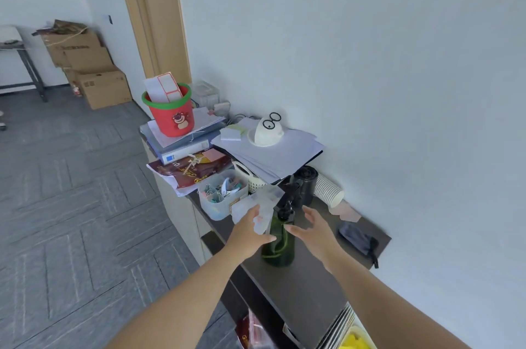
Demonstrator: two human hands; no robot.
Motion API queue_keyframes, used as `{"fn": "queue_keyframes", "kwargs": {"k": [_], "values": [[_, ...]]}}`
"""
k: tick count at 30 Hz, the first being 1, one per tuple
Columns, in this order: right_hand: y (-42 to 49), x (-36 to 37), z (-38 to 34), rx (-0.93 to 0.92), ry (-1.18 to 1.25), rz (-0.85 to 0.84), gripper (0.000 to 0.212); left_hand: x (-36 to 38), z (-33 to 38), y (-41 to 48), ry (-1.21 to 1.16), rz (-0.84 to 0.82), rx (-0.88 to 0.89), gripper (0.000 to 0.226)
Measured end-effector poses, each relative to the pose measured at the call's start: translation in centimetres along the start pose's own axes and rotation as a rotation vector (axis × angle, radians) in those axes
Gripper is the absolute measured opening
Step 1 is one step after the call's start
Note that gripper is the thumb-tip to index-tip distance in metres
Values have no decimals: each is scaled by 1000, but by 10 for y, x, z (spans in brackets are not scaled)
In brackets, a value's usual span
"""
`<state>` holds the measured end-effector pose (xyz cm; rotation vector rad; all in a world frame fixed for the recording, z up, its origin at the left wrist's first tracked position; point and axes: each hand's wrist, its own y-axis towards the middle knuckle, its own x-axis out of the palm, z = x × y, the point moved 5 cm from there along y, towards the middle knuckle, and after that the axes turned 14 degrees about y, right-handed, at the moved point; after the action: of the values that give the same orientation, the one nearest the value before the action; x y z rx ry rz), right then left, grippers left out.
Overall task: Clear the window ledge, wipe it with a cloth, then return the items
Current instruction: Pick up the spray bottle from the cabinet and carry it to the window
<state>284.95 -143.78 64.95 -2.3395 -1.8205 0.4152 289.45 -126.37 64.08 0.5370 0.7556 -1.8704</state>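
A dark green spray bottle (277,249) with a black trigger head stands upright on the dark ledge (313,277). My left hand (250,232) is just left of the bottle, fingers apart, reaching past its shoulder toward a clear plastic bag (262,206) behind it. My right hand (311,230) hovers just right of the bottle, open and holding nothing. A dark grey cloth (357,237) lies crumpled on the ledge by the wall, right of my right hand.
Further along the ledge are a clear tub of clips (220,198), paper cups (327,192), a black roll (306,185), stacked papers with a white cup (266,132), binders and a red bucket (170,112). Cardboard boxes (88,67) stand by the door. Something yellow (353,341) sits at the near end.
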Motion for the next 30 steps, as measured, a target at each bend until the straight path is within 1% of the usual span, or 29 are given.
{"fn": "queue_keyframes", "kwargs": {"k": [2,3,4,5,6,7,11,14,15,16,17,19,21,22,24,26,30], "values": [[18,7,9,-2,45,-34,90,15,-5,20,30,-49,26,102],[24,9,12,4,74,-58,89,21,-8,28,52,-72,46,101],[28,12,13,2,100,-90,82,26,-10,36,71,-88,70,95],[29,14,13,-3,103,-114,71,28,-10,40,95,-91,98,87],[30,13,12,-15,81,-118,60,30,-8,43,121,-88,127,79],[30,11,11,-27,58,-106,52,30,-4,44,147,-91,146,74],[11,-3,-8,-21,24,-41,50,23,28,34,243,-132,243,49],[-21,-30,-42,-30,37,9,48,14,71,20,239,-171,326,35],[-34,-39,-54,-27,46,36,46,8,85,12,257,-196,348,32],[-65,-62,-70,-35,82,124,46,7,116,-4,284,-251,430,32],[-87,-78,-82,-42,108,176,47,5,140,-18,306,-291,485,35],[-106,-93,-100,-75,87,218,52,4,167,-28,319,-307,558,45],[-125,-108,-117,-101,51,236,50,1,194,-38,307,-287,608,48],[-147,-120,-126,-106,52,283,48,4,212,-51,307,-302,666,48],[-204,-145,-138,-134,67,401,45,15,249,-88,320,-348,770,50],[-259,-166,-141,-168,69,508,44,31,279,-128,280,-393,861,54],[-399,-195,-119,-221,121,778,45,80,325,-241,208,-563,1038,59]]}}
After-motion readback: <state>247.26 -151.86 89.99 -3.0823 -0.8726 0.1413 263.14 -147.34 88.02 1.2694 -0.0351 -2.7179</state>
